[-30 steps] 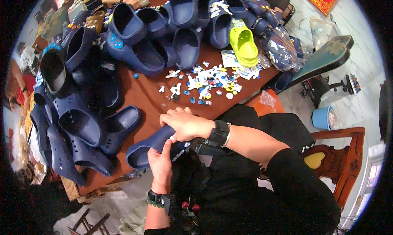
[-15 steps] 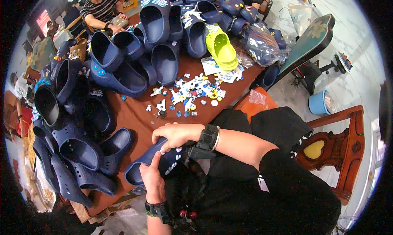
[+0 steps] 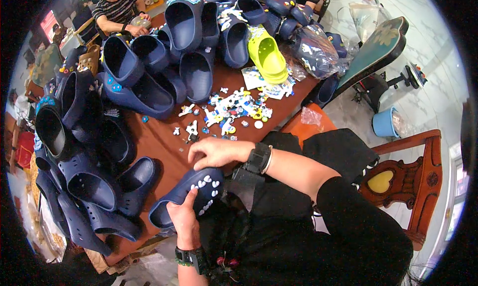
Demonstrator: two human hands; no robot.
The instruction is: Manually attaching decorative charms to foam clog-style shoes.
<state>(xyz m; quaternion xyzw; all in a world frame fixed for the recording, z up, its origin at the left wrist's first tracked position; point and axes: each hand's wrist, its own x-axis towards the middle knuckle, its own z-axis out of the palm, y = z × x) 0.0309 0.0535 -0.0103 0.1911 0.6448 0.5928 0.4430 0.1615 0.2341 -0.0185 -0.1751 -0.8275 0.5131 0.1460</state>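
Observation:
A navy clog (image 3: 172, 199) lies tilted at the table's near edge, its upper dotted with several small white charms (image 3: 207, 186). My left hand (image 3: 185, 217) grips it near the foot opening, thumb resting on the upper beside a charm. Just past the clog's toe, my right hand (image 3: 215, 154) hangs with fingers loosely curled and a gap by the thumb; nothing shows in it. Beyond that hand, a loose pile of white, blue and yellow charms (image 3: 239, 109) is spread over the brown tabletop (image 3: 157, 146).
Navy clogs are heaped along the left (image 3: 92, 189) and far side (image 3: 196, 76). A lime clog (image 3: 268, 57) sits behind the charms, near a plastic-wrapped bundle (image 3: 313, 52). At right are a wooden chair (image 3: 418, 179) and blue bucket (image 3: 385, 122). Across the table sits another person (image 3: 117, 12).
My right hand has lifted off the clog's upper and moved slightly away from it, uncovering more white charms. The left hand still holds the clog, which now shows more of its upper.

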